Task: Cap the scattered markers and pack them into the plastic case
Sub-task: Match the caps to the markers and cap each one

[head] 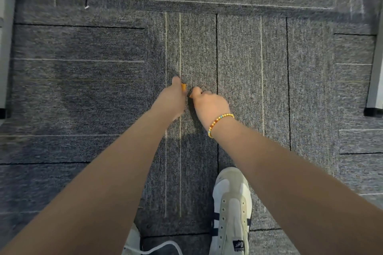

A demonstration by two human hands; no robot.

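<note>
Marker piece: an orange marker part (183, 86), either a cap or the end of a barrel, is being held in the left hand (173, 97); only its short orange tip is being shown past the fingers, so which it is cannot be told.
Left hand: it is being kept curled round the orange piece, with the thumb lying along the top.
Right hand (209, 102): it is being held knuckles-up with the fingers curled under; something dark is perhaps being pinched at the fingertips (193, 92), but whether anything is held cannot be told.
Key relation: the orange tip is being pointed toward the right hand, and the two hands are being held just apart, fingertip to fingertip, above the carpet floor (248, 58).
Long axis: the piece is judged to be lying roughly left to right, in line with the gap between the hands.
Nearer hand: neither is favoured; both are being held level, so a capping push would be made by bringing them straight together.
Step in hand: one marker is judged to be in the middle of being capped.
Plastic case: it is not being shown anywhere in view, and no other markers are being shown either.
Surroundings: a beaded bracelet (219, 120) is being worn on the right wrist, and a pale sneaker (232, 203) is being planted on the carpet below the arms.
</note>
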